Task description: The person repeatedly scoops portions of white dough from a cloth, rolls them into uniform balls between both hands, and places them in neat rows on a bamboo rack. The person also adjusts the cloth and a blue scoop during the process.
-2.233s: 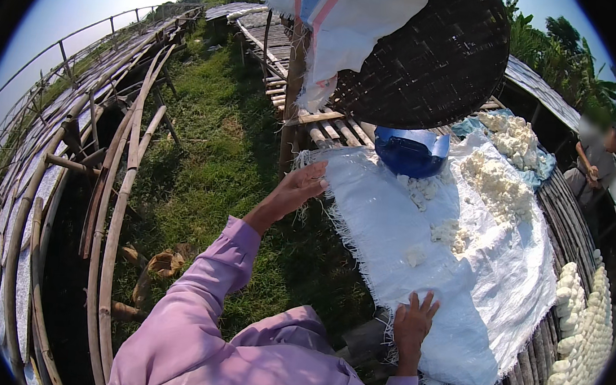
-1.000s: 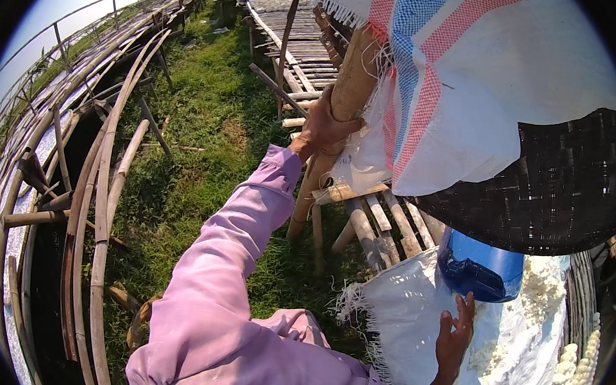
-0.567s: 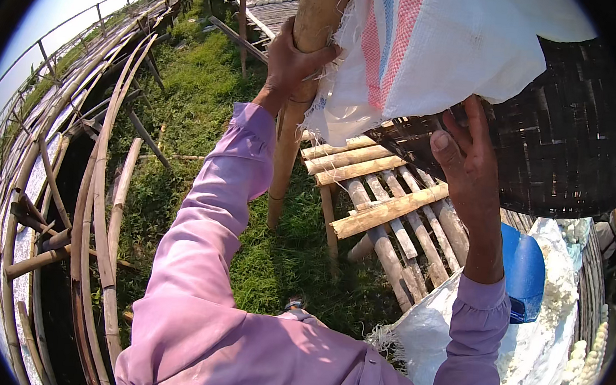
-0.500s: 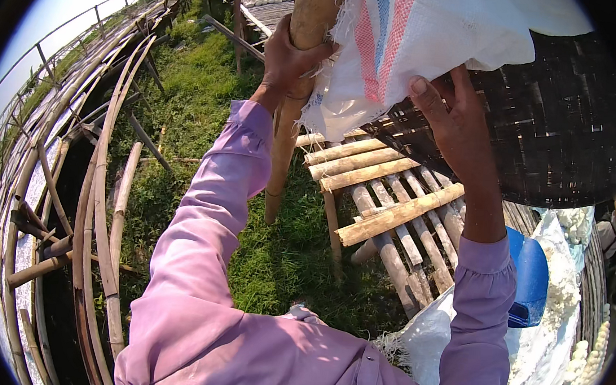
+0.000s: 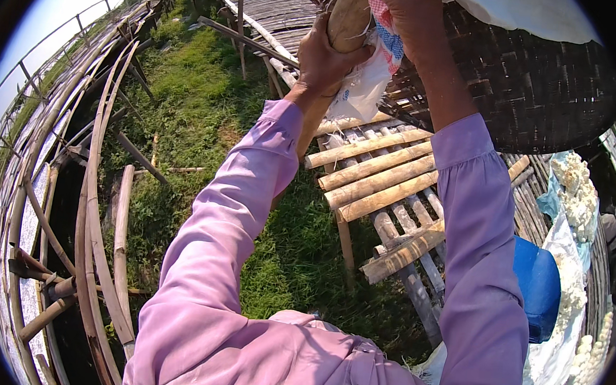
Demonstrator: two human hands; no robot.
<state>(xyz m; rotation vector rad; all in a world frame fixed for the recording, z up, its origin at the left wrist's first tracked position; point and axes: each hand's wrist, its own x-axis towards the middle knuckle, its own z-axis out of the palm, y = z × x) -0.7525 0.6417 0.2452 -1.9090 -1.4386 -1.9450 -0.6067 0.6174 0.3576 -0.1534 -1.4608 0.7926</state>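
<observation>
Up and leftward since the earlier frame, the right hand (image 5: 417, 21) has risen from the tray's edge to the top of the view, bunching striped cloth beneath it. Both arms, in mauve sleeves (image 5: 212, 214), reach forward and upward, the left slanting inward, the right steeper, its forearm crossing in front of the slatted bamboo platform (image 5: 389, 173). Just right of that forearm is the dark woven bamboo tray (image 5: 526, 87). Left of the right hand, the thick bamboo post (image 5: 349, 22) is clasped by the left hand (image 5: 325, 62), thumb across the near side, other fingers wrapping behind. The woven plastic sack (image 5: 359, 95) hangs against the post, its red-and-blue band grasped in the right hand, whose fingertips are partly cut off. At lower right, a blue plastic container (image 5: 537, 290) sits near crumbly white lumps (image 5: 577, 195).
</observation>
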